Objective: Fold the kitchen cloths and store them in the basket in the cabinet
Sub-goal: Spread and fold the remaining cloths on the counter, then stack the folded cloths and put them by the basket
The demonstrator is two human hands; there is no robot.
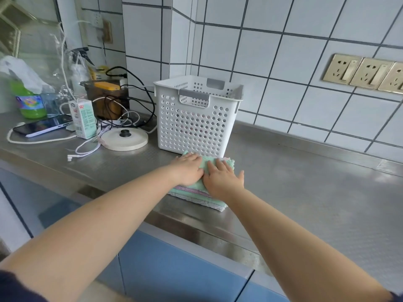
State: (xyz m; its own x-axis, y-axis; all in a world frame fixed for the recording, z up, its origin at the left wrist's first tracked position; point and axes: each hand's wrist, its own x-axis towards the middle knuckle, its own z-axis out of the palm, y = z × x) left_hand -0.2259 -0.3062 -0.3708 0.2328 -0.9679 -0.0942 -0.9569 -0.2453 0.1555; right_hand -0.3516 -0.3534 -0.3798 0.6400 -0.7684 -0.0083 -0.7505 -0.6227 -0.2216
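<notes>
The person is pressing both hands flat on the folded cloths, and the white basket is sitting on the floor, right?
Not the floor. In the head view the white basket stands on the steel counter, just behind the folded cloths. The left hand and right hand do press flat on them.

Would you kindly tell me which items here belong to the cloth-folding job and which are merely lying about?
Job: cloths, basket, left hand, right hand.
Lying about: phone, carton, green bottle, cables, round lid.

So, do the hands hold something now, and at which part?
Nothing is gripped. The left hand and right hand lie flat, fingers straight, pressing on the top of the stack of folded cloths on the counter.
</notes>
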